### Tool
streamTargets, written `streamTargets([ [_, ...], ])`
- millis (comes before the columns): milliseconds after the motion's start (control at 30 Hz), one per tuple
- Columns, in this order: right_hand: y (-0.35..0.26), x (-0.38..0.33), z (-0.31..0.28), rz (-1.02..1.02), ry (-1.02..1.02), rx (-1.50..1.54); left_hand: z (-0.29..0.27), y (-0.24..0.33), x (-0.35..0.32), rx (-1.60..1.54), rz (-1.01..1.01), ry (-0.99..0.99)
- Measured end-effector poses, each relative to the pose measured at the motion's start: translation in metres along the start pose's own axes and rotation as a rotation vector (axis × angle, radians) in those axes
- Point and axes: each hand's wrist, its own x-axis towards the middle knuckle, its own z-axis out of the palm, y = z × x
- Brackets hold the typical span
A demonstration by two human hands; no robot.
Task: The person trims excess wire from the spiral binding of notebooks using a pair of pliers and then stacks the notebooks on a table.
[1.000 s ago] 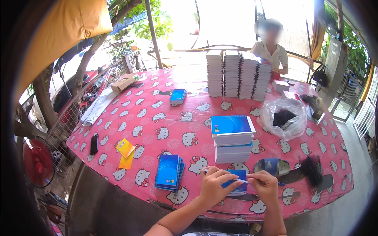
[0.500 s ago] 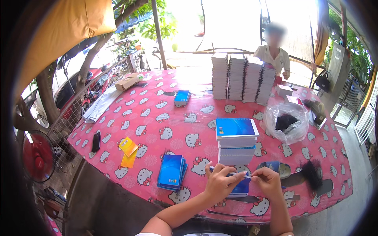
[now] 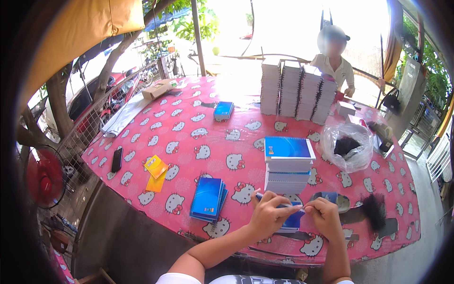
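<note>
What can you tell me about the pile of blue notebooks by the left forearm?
The pile of blue notebooks lies flat on the pink, cat-patterned tablecloth, left of the left hand and touched by neither hand. The glossy, card-like top cover is blue with paler curves and a small multicoloured mark near its lower edge. The notebooks beneath sit askew, jutting out on the right; their exact number is unclear.

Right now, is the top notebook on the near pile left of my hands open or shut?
Shut: the top notebook lies with its blue cover facing up and no inside pages spread.
</note>
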Motion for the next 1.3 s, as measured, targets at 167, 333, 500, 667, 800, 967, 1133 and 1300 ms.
streamTargets([
  [167,0.002,0.002,-0.004,0.023,-0.059,0.086,0.001,0.001,0.001,-0.024,-0.044,-0.007],
  [333,0.014,0.007,-0.002,0.009,-0.045,0.132,-0.004,0.004,0.013,-0.021,-0.106,-0.016],
  [500,0.020,0.004,-0.009,0.126,-0.164,0.208,0.003,-0.005,0.011,-0.127,-0.076,0.012],
  [667,0.021,0.004,-0.012,0.083,-0.194,0.245,0.003,-0.002,0.009,-0.058,-0.079,-0.018],
  [800,-0.003,0.002,-0.008,0.181,-0.109,0.225,-0.003,0.005,0.012,-0.040,-0.135,-0.016],
  [967,-0.003,-0.013,0.002,-0.030,-0.015,-0.054,-0.003,0.003,0.001,-0.048,-0.153,0.027],
  [1133,-0.001,-0.011,0.011,-0.103,0.004,-0.139,-0.005,0.005,0.001,-0.037,-0.127,0.036],
  [1300,-0.018,-0.009,0.015,-0.039,0.057,-0.147,-0.008,0.008,0.000,-0.016,-0.128,0.026],
])
